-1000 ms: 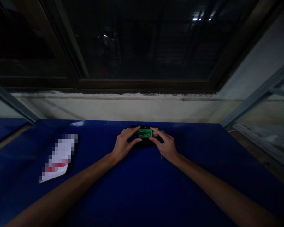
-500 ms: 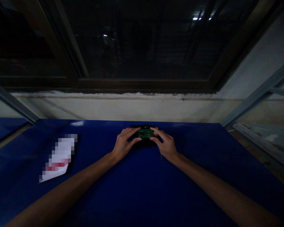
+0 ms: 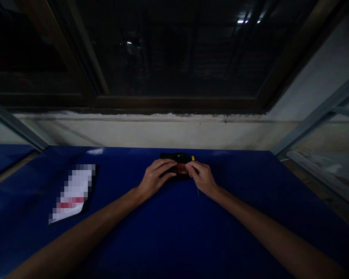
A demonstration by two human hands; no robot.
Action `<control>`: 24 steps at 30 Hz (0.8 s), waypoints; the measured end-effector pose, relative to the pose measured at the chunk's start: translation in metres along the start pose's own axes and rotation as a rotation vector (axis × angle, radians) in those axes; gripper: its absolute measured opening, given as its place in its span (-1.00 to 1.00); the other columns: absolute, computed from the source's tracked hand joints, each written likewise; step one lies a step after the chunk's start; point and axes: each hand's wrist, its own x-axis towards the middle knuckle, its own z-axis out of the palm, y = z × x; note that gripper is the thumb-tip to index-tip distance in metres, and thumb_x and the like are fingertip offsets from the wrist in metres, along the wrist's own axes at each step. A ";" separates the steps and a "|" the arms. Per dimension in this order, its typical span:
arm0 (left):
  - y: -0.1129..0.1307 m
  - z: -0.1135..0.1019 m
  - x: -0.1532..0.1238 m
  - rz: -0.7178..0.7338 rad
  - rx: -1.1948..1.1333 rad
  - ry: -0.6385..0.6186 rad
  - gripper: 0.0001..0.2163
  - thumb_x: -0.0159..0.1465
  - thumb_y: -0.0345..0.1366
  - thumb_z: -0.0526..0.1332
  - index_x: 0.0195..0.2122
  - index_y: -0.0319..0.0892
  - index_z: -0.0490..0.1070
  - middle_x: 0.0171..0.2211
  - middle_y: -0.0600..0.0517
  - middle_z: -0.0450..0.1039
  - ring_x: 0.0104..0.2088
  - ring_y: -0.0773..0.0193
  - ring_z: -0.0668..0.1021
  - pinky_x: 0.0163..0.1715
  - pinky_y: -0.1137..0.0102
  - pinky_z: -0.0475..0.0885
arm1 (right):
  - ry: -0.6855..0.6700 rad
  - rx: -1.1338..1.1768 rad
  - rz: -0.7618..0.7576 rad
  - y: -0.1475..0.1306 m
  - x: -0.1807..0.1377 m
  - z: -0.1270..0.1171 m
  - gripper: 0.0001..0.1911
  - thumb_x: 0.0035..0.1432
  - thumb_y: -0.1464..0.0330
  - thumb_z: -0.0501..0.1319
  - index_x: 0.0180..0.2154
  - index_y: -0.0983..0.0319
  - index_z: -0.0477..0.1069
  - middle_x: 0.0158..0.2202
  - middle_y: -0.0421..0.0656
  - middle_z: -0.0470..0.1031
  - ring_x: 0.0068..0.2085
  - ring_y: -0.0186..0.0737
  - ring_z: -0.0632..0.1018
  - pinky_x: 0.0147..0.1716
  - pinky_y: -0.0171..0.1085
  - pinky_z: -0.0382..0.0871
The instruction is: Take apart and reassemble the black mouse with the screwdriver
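Observation:
Both hands meet over a small circuit board, whose visible side is orange-red with dark parts. My left hand grips its left end between thumb and fingers. At the right end, my right hand pinches it with thumb and fingertips. Right behind and beneath lies a black object, partly hidden by the hands; its kind is too dark to tell. A thin tool, seemingly a screwdriver, has a yellow end above my right hand and a slim shaft below it.
The blue tabletop runs back to a pale wall under a dark window. To the left lies a blurred white flat packet with a red band. Metal posts rise at both rear corners.
The green face of the circuit board no longer shows; an orange-red side is visible instead. My right fingers have drawn together into a pinch, and the left hand has shifted slightly right.

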 end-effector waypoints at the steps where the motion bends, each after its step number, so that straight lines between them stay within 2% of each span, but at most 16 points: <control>1: 0.000 0.000 0.000 0.001 0.030 0.014 -0.72 0.26 -0.24 0.18 0.00 -0.07 0.36 -0.05 -0.04 0.43 -0.04 0.19 0.46 -0.06 0.21 0.38 | 0.000 0.004 0.017 0.001 0.000 0.000 -0.67 0.27 0.27 0.00 -0.47 0.21 0.39 -0.57 -0.22 0.38 -0.49 -0.30 0.43 -0.43 -0.30 0.26; 4: 0.001 -0.002 -0.001 -0.062 0.141 0.063 -0.76 0.24 -0.21 0.20 -0.07 -0.09 0.40 -0.11 -0.04 0.44 -0.09 0.15 0.46 -0.14 0.19 0.35 | 0.033 0.034 0.064 0.003 -0.001 0.000 -0.69 0.29 0.27 -0.04 -0.29 0.20 0.44 -0.52 -0.21 0.42 -0.43 -0.28 0.45 -0.37 -0.29 0.28; 7: 0.005 -0.004 -0.001 -0.117 0.260 0.025 -0.78 0.21 -0.18 0.21 -0.15 -0.12 0.43 -0.22 -0.01 0.47 -0.20 0.15 0.47 -0.22 0.19 0.29 | 0.045 0.062 0.084 0.004 -0.001 -0.001 -0.70 0.30 0.28 -0.05 -0.17 0.19 0.43 -0.49 -0.21 0.43 -0.40 -0.27 0.46 -0.32 -0.28 0.30; 13: 0.010 -0.003 -0.001 -0.145 0.385 -0.128 -0.81 0.20 -0.20 0.19 -0.22 -0.14 0.44 -0.30 0.00 0.47 -0.27 0.13 0.45 -0.27 0.20 0.22 | 0.028 0.054 0.078 0.003 0.000 -0.002 -0.71 0.29 0.28 -0.04 -0.19 0.18 0.43 -0.48 -0.21 0.44 -0.39 -0.27 0.46 -0.30 -0.25 0.30; 18: 0.009 -0.001 -0.001 -0.166 0.423 -0.142 -0.82 0.20 -0.21 0.17 -0.22 -0.15 0.43 -0.30 -0.02 0.46 -0.27 0.12 0.44 -0.27 0.20 0.20 | 0.037 0.015 0.070 0.002 -0.001 -0.002 -0.74 0.28 0.30 -0.01 -0.19 0.16 0.44 -0.46 -0.20 0.48 -0.36 -0.24 0.47 -0.27 -0.22 0.31; 24: 0.010 -0.002 -0.002 -0.172 0.435 -0.127 -0.82 0.18 -0.22 0.17 -0.23 -0.15 0.43 -0.32 -0.02 0.46 -0.27 0.11 0.44 -0.28 0.20 0.19 | 0.123 -0.055 0.014 0.002 0.002 -0.003 -0.81 0.22 0.38 0.06 -0.22 0.15 0.44 -0.27 -0.15 0.51 -0.22 -0.19 0.49 -0.18 -0.17 0.29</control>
